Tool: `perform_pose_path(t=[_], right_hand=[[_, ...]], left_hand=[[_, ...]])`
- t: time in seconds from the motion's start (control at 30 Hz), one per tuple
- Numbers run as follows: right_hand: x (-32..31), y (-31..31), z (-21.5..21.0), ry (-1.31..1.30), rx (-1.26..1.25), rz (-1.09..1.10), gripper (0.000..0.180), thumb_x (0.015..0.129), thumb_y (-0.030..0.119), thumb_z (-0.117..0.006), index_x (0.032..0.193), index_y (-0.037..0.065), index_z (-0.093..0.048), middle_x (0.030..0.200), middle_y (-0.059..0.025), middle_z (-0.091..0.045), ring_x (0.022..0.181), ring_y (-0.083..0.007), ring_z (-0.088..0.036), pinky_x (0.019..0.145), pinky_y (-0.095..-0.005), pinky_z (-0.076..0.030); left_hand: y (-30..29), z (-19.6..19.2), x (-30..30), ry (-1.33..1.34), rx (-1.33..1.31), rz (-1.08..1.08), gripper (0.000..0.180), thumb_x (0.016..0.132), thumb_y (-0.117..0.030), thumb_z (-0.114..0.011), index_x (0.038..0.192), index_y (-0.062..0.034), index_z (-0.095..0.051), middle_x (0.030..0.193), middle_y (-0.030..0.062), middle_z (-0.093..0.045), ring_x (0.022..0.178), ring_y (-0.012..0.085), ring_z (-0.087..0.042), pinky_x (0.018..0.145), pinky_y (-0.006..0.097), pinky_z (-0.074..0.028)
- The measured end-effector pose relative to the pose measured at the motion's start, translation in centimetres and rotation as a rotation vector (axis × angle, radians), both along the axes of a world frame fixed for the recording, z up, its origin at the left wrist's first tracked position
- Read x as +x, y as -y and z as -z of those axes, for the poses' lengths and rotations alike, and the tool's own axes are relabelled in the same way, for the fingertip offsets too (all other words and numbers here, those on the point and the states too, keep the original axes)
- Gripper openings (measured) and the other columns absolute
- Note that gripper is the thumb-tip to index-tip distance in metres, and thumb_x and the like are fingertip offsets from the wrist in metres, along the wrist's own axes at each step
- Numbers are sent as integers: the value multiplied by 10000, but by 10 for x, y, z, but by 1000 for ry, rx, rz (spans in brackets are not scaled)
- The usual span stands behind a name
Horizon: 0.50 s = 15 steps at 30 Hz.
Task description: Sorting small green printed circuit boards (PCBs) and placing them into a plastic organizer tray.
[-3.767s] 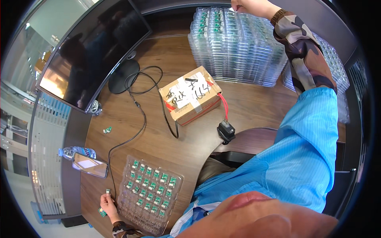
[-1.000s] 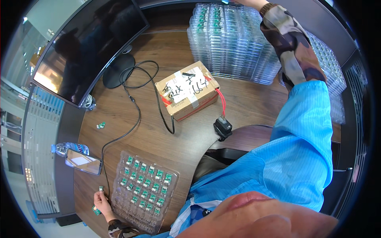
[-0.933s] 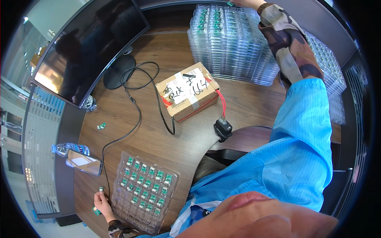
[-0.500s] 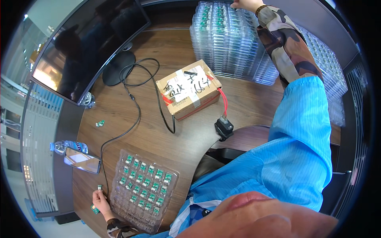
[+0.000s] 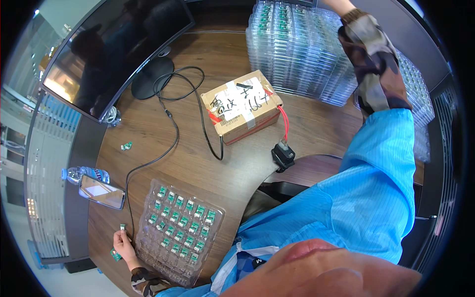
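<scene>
My left hand (image 5: 123, 246) is closed at the left side of the desk, pinching a small green circuit board (image 5: 122, 227) between its fingertips. Just beside it lies a clear plastic tray (image 5: 174, 277) with rows of pockets, many holding green boards with white connectors. Another green board (image 5: 115, 254) rests on the desk below that hand. My right hand (image 5: 339, 5) reaches to the top edge of the picture, over the far side of a tall stack of clear trays (image 5: 297, 64) filled with similar boards. Its fingers are cut off by the frame.
A taped cardboard box (image 5: 242, 106) with red wires leading to a black connector (image 5: 283, 157) sits mid-desk. A black cable (image 5: 176, 133) runs toward the left hand. A monitor (image 5: 118, 54), phone (image 5: 102, 191), water bottle (image 5: 74, 174) and loose boards (image 5: 126, 146) stand or lie at left.
My right hand has moved right along the tray stack, and its fingers have left the picture. The left hand still holds the circuit board in nearly the same place. The whole view has shifted slightly.
</scene>
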State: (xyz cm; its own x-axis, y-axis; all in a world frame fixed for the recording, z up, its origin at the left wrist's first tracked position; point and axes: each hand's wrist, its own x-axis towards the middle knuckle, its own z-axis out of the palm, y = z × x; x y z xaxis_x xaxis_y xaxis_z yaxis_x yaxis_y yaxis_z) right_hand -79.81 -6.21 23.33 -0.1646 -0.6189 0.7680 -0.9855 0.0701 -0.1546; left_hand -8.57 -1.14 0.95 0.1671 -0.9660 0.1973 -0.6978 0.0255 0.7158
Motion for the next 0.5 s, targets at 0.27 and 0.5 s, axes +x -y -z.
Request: perform_pose_path(t=[0.27, 0.5], right_hand=[[113, -69, 15, -322, -18, -613, 137, 865, 129, -548, 831, 5, -595, 787, -77, -563, 655, -166, -514, 596, -253, -437], [220, -101, 36, -290, 675, -1064, 165, 794, 147, -610, 839, -11, -598, 841, -107, -567, 656, -224, -504, 599, -303, -431]], left_hand=[[0, 6, -3, -23, -24, -18, 140, 875, -152, -521, 783, -51, -551, 584, -21, -442, 517, 71, -360, 486, 202, -309], [1, 3, 5, -114, -48, -36, 141, 857, -174, -554, 839, -42, -599, 615, -22, -510, 531, 78, -440, 501, 194, -359]])
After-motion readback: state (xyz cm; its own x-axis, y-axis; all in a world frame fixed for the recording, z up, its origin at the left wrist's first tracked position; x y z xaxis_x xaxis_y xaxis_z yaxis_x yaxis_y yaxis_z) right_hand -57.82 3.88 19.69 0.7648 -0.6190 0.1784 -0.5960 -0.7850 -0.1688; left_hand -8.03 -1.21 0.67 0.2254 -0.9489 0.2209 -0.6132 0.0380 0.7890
